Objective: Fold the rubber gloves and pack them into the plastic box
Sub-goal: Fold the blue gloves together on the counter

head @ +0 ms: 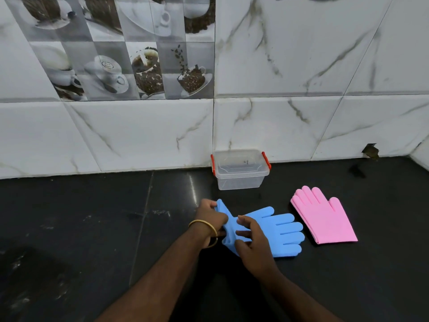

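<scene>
The blue rubber gloves (278, 233) lie on the black counter with their fingers pointing right. My left hand (210, 218) pinches the cuff end and lifts it off the counter. My right hand (251, 242) holds the gloves' palm area, its thumb and fingers curled on the blue rubber. A pink pair of gloves (325, 217) lies flat and stacked to the right, fingers pointing away from me. The clear plastic box (240, 180) with red clips stands against the wall behind the gloves, its lid on.
The black counter (92, 228) stretches to the left and toward me. A marble-tiled wall (301, 112) rises right behind the box. A small dark hole (371, 151) sits in the wall at the right.
</scene>
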The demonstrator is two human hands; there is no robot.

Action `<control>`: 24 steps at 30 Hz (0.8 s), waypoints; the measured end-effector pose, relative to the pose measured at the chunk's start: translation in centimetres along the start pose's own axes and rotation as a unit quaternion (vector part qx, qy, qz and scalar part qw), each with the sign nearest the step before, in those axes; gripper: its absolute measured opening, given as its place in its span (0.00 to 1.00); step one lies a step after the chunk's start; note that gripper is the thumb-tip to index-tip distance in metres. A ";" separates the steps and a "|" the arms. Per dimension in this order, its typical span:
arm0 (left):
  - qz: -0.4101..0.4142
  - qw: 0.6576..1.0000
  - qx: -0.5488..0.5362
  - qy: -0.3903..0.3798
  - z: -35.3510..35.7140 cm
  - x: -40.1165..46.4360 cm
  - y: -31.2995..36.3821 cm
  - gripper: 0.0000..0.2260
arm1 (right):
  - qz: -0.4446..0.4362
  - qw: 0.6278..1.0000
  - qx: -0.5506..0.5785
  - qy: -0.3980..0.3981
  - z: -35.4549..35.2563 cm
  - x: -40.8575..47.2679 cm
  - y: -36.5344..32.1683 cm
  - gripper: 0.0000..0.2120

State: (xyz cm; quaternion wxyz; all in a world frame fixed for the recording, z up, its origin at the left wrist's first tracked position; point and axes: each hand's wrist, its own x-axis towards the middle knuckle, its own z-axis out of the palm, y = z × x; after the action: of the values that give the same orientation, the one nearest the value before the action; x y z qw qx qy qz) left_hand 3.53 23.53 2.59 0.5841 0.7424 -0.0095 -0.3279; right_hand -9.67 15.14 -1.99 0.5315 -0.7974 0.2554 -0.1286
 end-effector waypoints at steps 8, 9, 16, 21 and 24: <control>0.012 0.998 0.066 -0.002 8.4 -0.2 1.8 0.26 | -0.025 0.997 -0.075 -0.018 -5.8 -0.2 0.2 0.47; 0.018 0.996 0.087 0.004 9.3 0.0 1.7 0.28 | -0.028 0.996 -0.081 -0.003 -6.4 0.0 0.7 0.42; 0.049 0.983 0.171 0.047 12.4 1.4 0.3 0.31 | 0.015 0.997 -0.077 0.021 -9.0 1.8 3.2 0.26; 0.057 0.980 0.189 0.015 13.2 1.5 -1.0 0.35 | 0.029 0.995 -0.095 0.011 -9.5 2.2 4.3 0.20; 0.056 0.984 0.168 -0.022 13.2 1.2 -1.7 0.37 | 0.030 0.995 -0.097 0.018 -9.7 2.1 4.7 0.17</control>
State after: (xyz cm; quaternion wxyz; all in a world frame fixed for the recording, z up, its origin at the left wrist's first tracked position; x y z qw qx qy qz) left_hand -2.70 12.24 -0.86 0.4685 0.8206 -0.1188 -0.3050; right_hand -13.84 4.98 -2.52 0.4505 -0.8347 0.2998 -0.1017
